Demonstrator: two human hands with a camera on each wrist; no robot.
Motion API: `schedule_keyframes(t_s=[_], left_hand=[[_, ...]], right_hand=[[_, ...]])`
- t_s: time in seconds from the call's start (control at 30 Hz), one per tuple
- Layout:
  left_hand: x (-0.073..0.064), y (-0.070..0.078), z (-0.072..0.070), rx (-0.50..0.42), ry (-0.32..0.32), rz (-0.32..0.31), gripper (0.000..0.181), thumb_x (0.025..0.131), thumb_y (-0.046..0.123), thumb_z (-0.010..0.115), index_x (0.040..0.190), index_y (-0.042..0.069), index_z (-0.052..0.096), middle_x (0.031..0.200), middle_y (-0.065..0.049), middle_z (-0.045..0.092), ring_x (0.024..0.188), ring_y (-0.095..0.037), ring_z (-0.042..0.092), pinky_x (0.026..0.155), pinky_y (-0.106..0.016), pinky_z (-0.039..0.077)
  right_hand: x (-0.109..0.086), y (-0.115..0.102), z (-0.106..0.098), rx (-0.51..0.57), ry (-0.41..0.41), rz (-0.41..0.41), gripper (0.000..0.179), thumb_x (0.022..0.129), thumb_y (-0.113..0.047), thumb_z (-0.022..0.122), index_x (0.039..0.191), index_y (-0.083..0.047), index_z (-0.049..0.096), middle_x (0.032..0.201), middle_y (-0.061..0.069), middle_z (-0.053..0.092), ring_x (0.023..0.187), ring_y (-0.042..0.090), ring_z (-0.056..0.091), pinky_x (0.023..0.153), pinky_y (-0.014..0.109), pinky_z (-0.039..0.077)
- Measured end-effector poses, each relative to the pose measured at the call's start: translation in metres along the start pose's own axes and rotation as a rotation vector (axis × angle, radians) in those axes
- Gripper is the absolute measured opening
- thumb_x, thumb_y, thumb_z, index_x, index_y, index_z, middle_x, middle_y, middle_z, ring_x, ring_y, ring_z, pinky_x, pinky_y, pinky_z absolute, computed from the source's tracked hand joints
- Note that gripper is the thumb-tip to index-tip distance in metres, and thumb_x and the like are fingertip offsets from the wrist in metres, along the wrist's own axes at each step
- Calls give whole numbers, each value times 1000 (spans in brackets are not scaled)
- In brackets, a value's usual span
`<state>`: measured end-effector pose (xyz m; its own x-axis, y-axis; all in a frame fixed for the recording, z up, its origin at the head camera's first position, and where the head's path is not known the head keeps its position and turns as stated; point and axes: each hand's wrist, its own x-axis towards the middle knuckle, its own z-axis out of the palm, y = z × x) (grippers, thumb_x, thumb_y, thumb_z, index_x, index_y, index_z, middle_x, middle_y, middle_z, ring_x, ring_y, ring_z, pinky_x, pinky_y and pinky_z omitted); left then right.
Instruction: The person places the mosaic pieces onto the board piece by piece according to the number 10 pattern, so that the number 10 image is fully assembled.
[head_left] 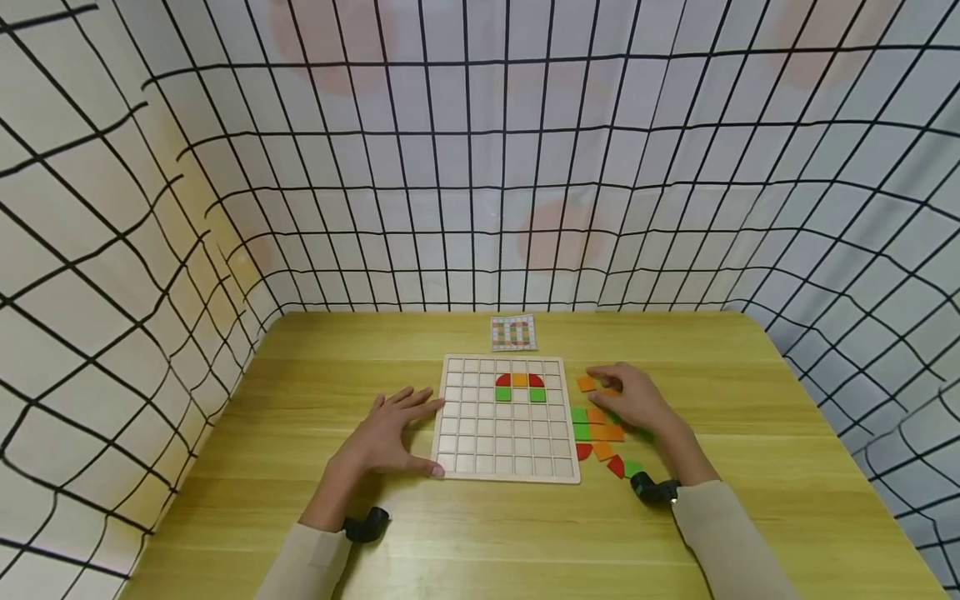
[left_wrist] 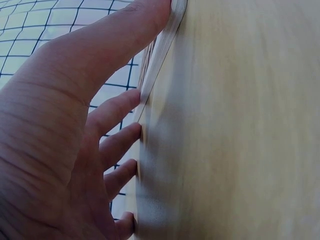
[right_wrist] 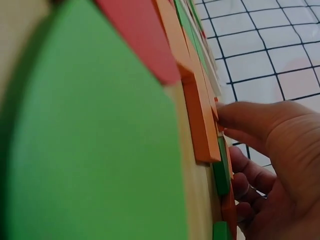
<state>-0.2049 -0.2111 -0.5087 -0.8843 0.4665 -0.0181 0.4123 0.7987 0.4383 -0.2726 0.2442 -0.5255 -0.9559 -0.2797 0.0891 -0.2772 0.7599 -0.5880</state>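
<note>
A square wooden grid board (head_left: 480,429) lies on the table between the hands. Red quarter-round tiles (head_left: 503,380) flank an orange tile (head_left: 520,380) near its top, with a green tile (head_left: 503,394) below each red one. My left hand (head_left: 386,433) is spread at the board's left side, its thumb and index fingertip at the edge. Right of the board, my right hand (head_left: 633,398) is over loose tiles, thumb and index finger apart beside an orange square tile (head_left: 586,383). In the right wrist view, the thumb (right_wrist: 250,117) reaches the orange pieces; the index fingertip is hidden.
A small printed pattern card (head_left: 513,333) lies beyond the board. Loose green tiles (head_left: 581,432), orange tiles (head_left: 602,451) and red pieces (head_left: 616,466) are grouped along the board's right side. A white sheet with black grid lines (head_left: 487,208) surrounds the table's back and sides.
</note>
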Motion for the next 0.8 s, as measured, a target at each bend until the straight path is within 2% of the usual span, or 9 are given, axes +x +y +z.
schedule_keyframes(t_s=[0.1,0.3,0.57,0.67,0.8], left_hand=[[1,0,0,-3,3,0,113,62,78,83,157,32,44,169,-1,33,159,-37,22,123,-73,8],[1,0,0,0,-7,-8,113,61,79,83,157,33,44,169,0,32,159,-36,21,123,-72,7],[1,2,0,-7,1,-3,113,61,77,84,157,32,45,168,-2,34,158,-38,23,123,-74,8],[1,3,0,-10,-1,-6,113,61,76,85,157,32,45,168,-2,34,158,-38,23,123,-73,7],[1,2,0,-8,-2,-7,113,61,76,85,157,31,46,168,-3,34,158,-39,23,122,-74,8]], right_hand=[[1,1,-1,9,-16,-2,44,96,-31,75,133,-8,70,116,14,68,100,28,61,86,42,52],[1,4,-1,22,-16,26,38,95,-33,75,126,-12,74,113,10,69,101,26,62,86,40,52],[0,1,-2,37,15,33,37,96,-32,75,125,-10,74,110,9,70,102,26,63,90,45,54],[-1,-3,-4,40,41,21,37,95,-30,76,124,-9,74,108,8,70,98,24,62,87,44,52],[-2,-10,-4,51,60,0,35,94,-30,78,123,-10,74,102,4,69,90,21,57,80,37,49]])
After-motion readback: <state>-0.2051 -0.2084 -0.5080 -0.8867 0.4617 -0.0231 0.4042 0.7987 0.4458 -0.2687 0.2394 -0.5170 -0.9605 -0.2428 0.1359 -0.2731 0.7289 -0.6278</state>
